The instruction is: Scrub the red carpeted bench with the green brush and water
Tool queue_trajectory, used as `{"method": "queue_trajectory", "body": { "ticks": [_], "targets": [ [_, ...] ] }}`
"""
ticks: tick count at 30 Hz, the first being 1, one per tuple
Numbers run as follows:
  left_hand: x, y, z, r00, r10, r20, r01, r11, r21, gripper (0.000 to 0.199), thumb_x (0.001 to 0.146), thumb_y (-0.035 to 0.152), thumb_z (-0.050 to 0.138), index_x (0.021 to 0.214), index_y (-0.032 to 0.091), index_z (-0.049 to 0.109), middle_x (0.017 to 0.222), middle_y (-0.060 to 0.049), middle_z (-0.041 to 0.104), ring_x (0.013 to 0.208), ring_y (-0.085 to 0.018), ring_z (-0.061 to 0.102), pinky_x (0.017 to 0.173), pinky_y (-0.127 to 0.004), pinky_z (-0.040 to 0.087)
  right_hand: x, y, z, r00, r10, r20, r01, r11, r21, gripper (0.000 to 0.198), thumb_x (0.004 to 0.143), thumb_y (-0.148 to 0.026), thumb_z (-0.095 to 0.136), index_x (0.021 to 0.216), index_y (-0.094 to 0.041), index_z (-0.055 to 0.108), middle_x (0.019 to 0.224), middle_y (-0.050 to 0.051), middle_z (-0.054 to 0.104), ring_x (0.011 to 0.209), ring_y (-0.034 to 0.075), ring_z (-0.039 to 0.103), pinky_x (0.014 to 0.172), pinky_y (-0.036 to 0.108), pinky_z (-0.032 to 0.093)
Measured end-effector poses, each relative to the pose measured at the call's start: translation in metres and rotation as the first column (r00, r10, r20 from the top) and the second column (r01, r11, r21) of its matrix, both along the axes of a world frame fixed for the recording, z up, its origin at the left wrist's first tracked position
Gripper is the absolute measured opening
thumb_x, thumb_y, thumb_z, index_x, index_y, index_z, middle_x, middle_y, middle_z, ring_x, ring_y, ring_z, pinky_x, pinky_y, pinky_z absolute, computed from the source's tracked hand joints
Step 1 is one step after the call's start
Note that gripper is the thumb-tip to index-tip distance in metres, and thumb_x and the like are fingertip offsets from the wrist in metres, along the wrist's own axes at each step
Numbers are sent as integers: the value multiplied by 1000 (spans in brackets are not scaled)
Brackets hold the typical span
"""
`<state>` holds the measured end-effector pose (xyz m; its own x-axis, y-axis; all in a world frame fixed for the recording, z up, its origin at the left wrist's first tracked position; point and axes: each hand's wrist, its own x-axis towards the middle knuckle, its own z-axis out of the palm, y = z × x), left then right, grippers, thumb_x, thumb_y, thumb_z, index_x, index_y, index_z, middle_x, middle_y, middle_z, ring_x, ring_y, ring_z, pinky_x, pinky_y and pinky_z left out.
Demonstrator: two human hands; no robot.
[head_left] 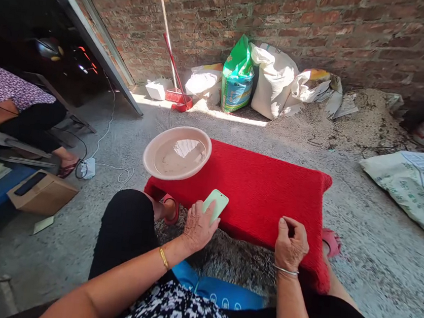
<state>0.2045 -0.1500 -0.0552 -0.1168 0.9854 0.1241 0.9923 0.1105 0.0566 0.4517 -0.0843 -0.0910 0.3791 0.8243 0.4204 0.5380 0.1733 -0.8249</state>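
Observation:
My left hand [200, 225] grips a pale green, phone-shaped plate [216, 205] with rounded corners and a small dark spot near its top edge. It holds the plate over the near edge of a low bench draped in a red fuzzy cloth [262, 185]. At the right end of this cloth, my right hand [291, 243] is curled into a loose fist; whatever its fingers hold, if anything, is hidden. A pale pink basin [150, 159] of water rests on the far left corner of the cloth, beyond my left hand.
On the left a person [15, 101] with a gloved hand sits by a blue surface [5, 191]. Near them are a cardboard box [47, 194] and a white power strip [89, 168] with cords. Sacks [274, 82] and a broom [175, 95] line the brick wall.

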Motion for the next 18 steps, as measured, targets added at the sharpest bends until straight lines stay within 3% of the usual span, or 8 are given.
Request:
{"method": "queue_trajectory", "body": {
  "ticks": [4, 7, 9, 11, 14, 16, 18],
  "targets": [
    [66, -13, -9, 937, -313, 155, 313, 949, 21, 62, 86, 48, 57, 143, 29, 45, 122, -13, 46, 105, -28, 47, 90, -45, 44, 1, -1, -1, 1000, 2, 5, -2, 1000, -10, 33, 86, -47, 58, 87, -16, 67, 83, 8, 66, 78, 19, 59, 76, 32, 45],
    [68, -20, -11, 881, -432, 191, 420, 902, 101, 64, 84, 50, 58, 143, 31, 45, 123, -13, 46, 103, -27, 47, 89, -45, 44, 1, -2, -1, 1000, 0, 8, 0, 1000, -25, 34, 86, -48, 58, 87, -16, 67, 83, 8, 67, 77, 19, 59, 75, 32, 46],
    [38, -20, -10, 916, -369, 160, 349, 927, 138, 59, 86, 47, 57, 142, 30, 46, 120, -13, 46, 101, -26, 47, 88, -45, 45, 1, -2, -1, 1000, 1, 11, -1, 1000, -22, 34, 86, -48, 58, 88, -16, 67, 83, 8, 67, 77, 19, 60, 75, 32, 46],
    [-7, -17, -8, 975, -202, 97, 183, 968, 173, 55, 89, 42, 54, 141, 26, 48, 120, -13, 46, 102, -27, 47, 91, -45, 45, 0, -2, -1, 1000, 6, 11, -5, 1000, -15, 33, 86, -48, 59, 88, -16, 67, 82, 8, 67, 77, 19, 60, 74, 32, 46],
    [-67, -9, -6, 1000, 26, 2, -26, 980, 196, 52, 90, 39, 52, 138, 18, 52, 114, -15, 47, 102, -28, 48, 93, -47, 44, 0, -1, -1, 1000, 11, 9, -11, 1000, -3, 33, 85, -48, 59, 86, -16, 67, 81, 7, 67, 76, 19, 60, 74, 31, 46],
    [-82, -7, -9, 992, 128, -18, -122, 971, 204, 52, 90, 38, 53, 136, 14, 53, 108, -14, 48, 100, -28, 48, 92, -46, 45, 0, 0, 0, 1000, 10, 9, -10, 1000, -3, 34, 85, -49, 58, 85, -16, 67, 80, 7, 66, 75, 19, 60, 73, 32, 45],
    [-71, -8, -15, 993, 116, -7, -113, 973, 201, 53, 90, 38, 53, 137, 14, 53, 108, -14, 47, 100, -28, 47, 92, -46, 45, -1, 0, 1, 1000, 9, 14, -8, 1000, -7, 35, 85, -50, 58, 85, -17, 67, 80, 7, 66, 74, 19, 59, 73, 32, 45]
  ]
}}
